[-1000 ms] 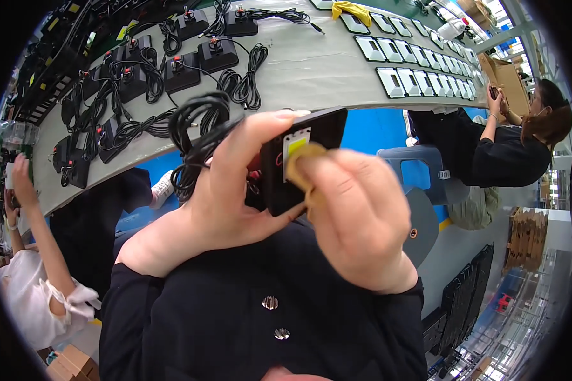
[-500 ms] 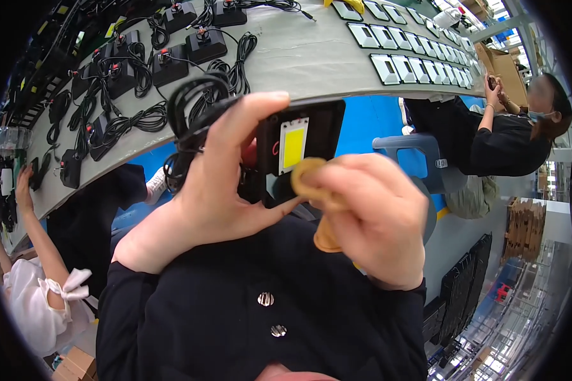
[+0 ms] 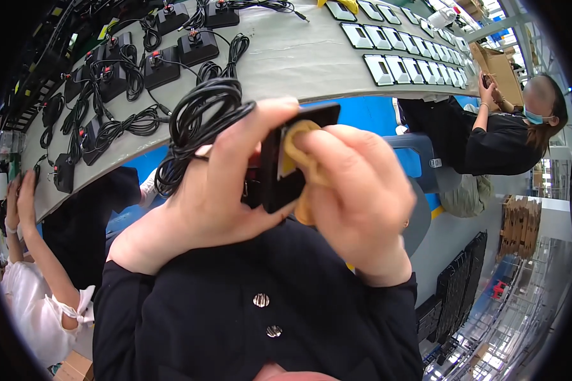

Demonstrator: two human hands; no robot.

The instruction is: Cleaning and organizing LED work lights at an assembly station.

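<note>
My left hand (image 3: pixel 200 200) is closed around a black rectangular lamp housing (image 3: pixel 324 115), with thumb and fingers on opposite edges. A yellow LED panel (image 3: pixel 286 167) with a pale border shows in part on its face. Beside that hand, a coiled black cable (image 3: pixel 200 117) bunches up behind the housing. My right hand (image 3: pixel 362 184) pinches a crumpled tan cloth (image 3: pixel 297 143), pressing it over the upper part of the panel. The cloth and fingers hide most of the panel, and a loose end of the cloth hangs below the fingers.
Several black lamps (image 3: pixel 162 66) with coiled cables cover the left of the grey table (image 3: pixel 286 60). White and black frames (image 3: pixel 380 68) stand in rows at right. One co-worker (image 3: pixel 508 140) is at far right, another person's hands (image 3: pixel 22 197) at left. A grey-blue chair (image 3: pixel 419 159) stands beyond.
My right hand has moved up with the cloth, from the panel's lower corner onto its upper part. The lamp housing has turned, so its face shows more narrowly.
</note>
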